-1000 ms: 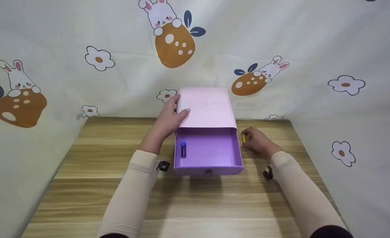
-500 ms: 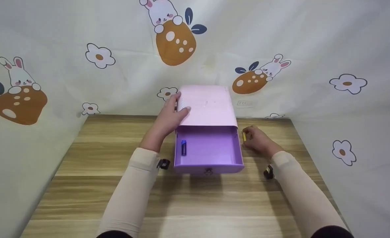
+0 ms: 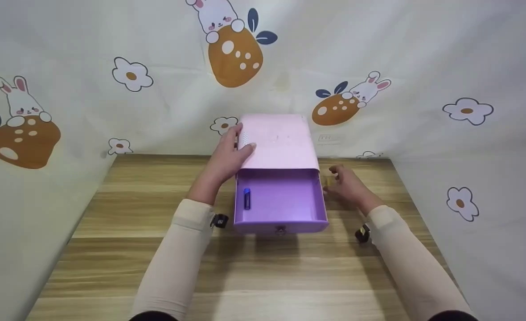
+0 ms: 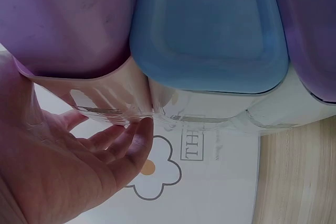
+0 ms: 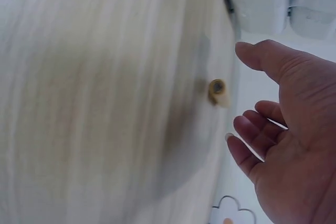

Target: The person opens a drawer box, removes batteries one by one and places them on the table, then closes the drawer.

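Observation:
A pink drawer cabinet (image 3: 281, 138) stands against the back wall, its top purple drawer (image 3: 285, 203) pulled out. Inside that drawer, near its left wall, lies a small blue and dark battery (image 3: 247, 199). My left hand (image 3: 227, 160) grips the cabinet's upper left side, thumb over the top and fingers along the side. Right of the drawer, my right hand (image 3: 350, 187) has its fingers spread apart. In the right wrist view a small yellow cylinder, apparently a battery (image 5: 218, 93), is on the table beyond the gap between thumb and fingers.
Below the pulled-out drawer, the left wrist view has a blue drawer (image 4: 210, 30) and another purple drawer (image 4: 315, 30), both closed. The wooden table (image 3: 263, 281) reaches back to a cloth wall (image 3: 169, 40) printed with rabbits and flowers.
My right hand has let go of the yellow battery, its fingers spreading from a pinch. The left hand keeps its hold on the cabinet.

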`<state>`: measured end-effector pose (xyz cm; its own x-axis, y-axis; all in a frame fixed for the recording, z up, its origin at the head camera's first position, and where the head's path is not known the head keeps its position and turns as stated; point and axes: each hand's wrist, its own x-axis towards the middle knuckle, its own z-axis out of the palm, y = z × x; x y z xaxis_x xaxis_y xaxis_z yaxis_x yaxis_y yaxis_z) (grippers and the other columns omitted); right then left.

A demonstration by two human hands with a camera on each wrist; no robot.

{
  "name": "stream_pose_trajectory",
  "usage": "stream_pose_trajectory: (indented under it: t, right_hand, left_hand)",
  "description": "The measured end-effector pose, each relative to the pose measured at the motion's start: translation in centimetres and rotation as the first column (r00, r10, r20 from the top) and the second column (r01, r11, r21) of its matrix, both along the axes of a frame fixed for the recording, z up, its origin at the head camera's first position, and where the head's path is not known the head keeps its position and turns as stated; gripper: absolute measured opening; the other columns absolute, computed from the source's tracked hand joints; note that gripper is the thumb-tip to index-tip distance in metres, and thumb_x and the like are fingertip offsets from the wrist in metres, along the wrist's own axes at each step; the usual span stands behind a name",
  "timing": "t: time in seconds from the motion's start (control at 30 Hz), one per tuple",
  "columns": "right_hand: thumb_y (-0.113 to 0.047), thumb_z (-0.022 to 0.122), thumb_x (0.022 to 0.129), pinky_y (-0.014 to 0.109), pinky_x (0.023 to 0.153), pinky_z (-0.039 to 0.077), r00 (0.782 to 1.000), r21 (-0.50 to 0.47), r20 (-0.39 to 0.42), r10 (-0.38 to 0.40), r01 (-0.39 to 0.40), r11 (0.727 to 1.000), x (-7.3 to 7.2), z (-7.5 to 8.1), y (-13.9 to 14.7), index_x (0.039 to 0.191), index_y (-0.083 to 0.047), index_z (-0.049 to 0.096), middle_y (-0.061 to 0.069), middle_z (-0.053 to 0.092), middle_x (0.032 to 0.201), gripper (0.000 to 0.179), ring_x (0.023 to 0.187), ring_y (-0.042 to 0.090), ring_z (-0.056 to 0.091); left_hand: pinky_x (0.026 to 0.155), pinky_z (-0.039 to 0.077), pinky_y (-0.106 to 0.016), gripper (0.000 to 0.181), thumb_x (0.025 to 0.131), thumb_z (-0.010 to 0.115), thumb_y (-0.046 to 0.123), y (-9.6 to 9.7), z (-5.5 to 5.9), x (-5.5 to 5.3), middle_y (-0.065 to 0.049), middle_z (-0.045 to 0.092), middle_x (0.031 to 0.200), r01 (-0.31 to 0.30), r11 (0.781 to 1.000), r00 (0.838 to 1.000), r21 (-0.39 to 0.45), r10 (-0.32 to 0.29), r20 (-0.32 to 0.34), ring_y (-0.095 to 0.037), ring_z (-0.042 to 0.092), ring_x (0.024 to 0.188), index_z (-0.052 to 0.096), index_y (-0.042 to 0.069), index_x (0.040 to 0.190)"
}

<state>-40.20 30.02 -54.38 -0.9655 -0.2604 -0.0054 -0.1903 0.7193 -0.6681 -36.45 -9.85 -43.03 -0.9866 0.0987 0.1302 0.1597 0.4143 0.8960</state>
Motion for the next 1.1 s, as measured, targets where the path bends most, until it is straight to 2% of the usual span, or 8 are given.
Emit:
stream_pose_trajectory:
  t: [0.2, 0.33, 0.43, 0.5, 0.67, 0.77, 0.87, 1.1]
  right_hand:
    - [-0.009, 0.077, 0.1, 0.056, 0.103, 0.052, 0.983, -0.05, -0.181, -0.018, 0.009, 0.999, 0.8, 2.7, -1.0, 0.138, 0.007, 0.06, 0.025, 0.059, 0.136, 0.044, 0.124, 0.043, 0.059]
    - [-0.007, 0.073, 0.103, 0.039, 0.089, 0.051, 0.95, -0.142, -0.306, -0.059, 0.016, 0.99, 2.2, 5.8, -2.4, 0.127, 0.004, 0.067, 0.018, 0.067, 0.119, 0.027, 0.108, 0.032, 0.064]
    - [-0.003, 0.071, 0.103, 0.028, 0.079, 0.048, 0.899, -0.22, -0.429, -0.085, -0.012, 0.975, 3.7, 8.4, -3.8, 0.115, 0.003, 0.071, 0.012, 0.071, 0.104, 0.014, 0.093, 0.024, 0.063]
    - [-0.001, 0.07, 0.101, 0.025, 0.075, 0.047, 0.855, -0.248, -0.514, -0.076, -0.063, 0.967, 4.9, 10.2, -4.7, 0.108, 0.001, 0.072, 0.01, 0.07, 0.098, 0.007, 0.088, 0.021, 0.062]
    - [0.0, 0.073, 0.102, 0.027, 0.076, 0.051, 0.759, -0.166, -0.649, 0.058, -0.215, 0.962, 7.7, 14.3, -6.8, 0.103, -0.003, 0.07, 0.007, 0.069, 0.097, 0.004, 0.088, 0.017, 0.062]
    - [-0.003, 0.075, 0.103, 0.03, 0.079, 0.054, 0.736, -0.066, -0.656, 0.168, -0.278, 0.958, 9.1, 16.0, -7.9, 0.106, -0.004, 0.07, 0.004, 0.068, 0.099, 0.006, 0.091, 0.015, 0.063]
    - [-0.005, 0.077, 0.102, 0.033, 0.08, 0.055, 0.719, 0.031, -0.634, 0.284, -0.343, 0.939, 10.0, 17.5, -8.9, 0.109, -0.005, 0.07, 0.003, 0.069, 0.102, 0.009, 0.093, 0.018, 0.064]
    - [-0.013, 0.076, 0.104, 0.037, 0.09, 0.058, 0.671, 0.223, -0.537, 0.512, -0.472, 0.853, 11.1, 20.6, -11.5, 0.115, -0.007, 0.069, 0.005, 0.071, 0.108, 0.014, 0.101, 0.02, 0.067]
  left_hand:
    - [0.121, 0.045, -0.047, 0.084, 0.105, 0.067, 0.039, 0.0, 0.0, 0.1, -0.018, 0.031, 0.176, 0.008, 1.0, 1.0, 0.018, -0.009, 0.01, -0.034, 0.051, 0.147, 0.028, 0.012, 0.175]
    - [0.123, 0.044, -0.047, 0.084, 0.106, 0.067, 0.038, -0.1, 0.0, 0.0, -0.019, 0.031, 0.176, 0.001, 1.0, 1.0, 0.01, -0.001, 0.011, -0.035, 0.05, 0.148, 0.029, 0.012, 0.175]
    - [0.123, 0.044, -0.046, 0.084, 0.105, 0.068, 0.037, -0.1, 0.0, -0.1, -0.019, 0.032, 0.175, -0.001, 1.0, 1.0, 0.007, 0.001, 0.003, -0.035, 0.051, 0.148, 0.029, 0.011, 0.174]
    - [0.12, 0.047, -0.046, 0.084, 0.105, 0.068, 0.037, 0.0, -0.1, -0.1, -0.02, 0.033, 0.174, 0.001, 1.0, 1.0, 0.014, -0.001, 0.003, -0.036, 0.052, 0.146, 0.029, 0.011, 0.174]
    - [0.12, 0.046, -0.046, 0.084, 0.105, 0.068, 0.038, 0.1, -0.1, -0.1, -0.02, 0.033, 0.174, 0.002, 1.0, 1.0, 0.017, -0.002, 0.01, -0.036, 0.051, 0.147, 0.029, 0.012, 0.175]
    - [0.124, 0.042, -0.046, 0.084, 0.105, 0.068, 0.039, 0.2, -0.1, -0.1, -0.019, 0.031, 0.176, 0.001, 1.0, 1.0, 0.007, -0.001, 0.014, -0.035, 0.047, 0.151, 0.028, 0.012, 0.175]
    - [0.126, 0.039, -0.046, 0.084, 0.105, 0.068, 0.039, 0.2, -0.1, -0.1, -0.019, 0.03, 0.177, 0.0, 1.0, 1.0, -0.001, 0.0, 0.01, -0.034, 0.044, 0.154, 0.029, 0.012, 0.174]
    - [0.125, 0.04, -0.048, 0.084, 0.105, 0.067, 0.039, 0.0, 0.1, 0.1, -0.019, 0.03, 0.176, 0.003, 1.0, 1.0, 0.01, -0.003, 0.005, -0.034, 0.045, 0.152, 0.029, 0.013, 0.175]
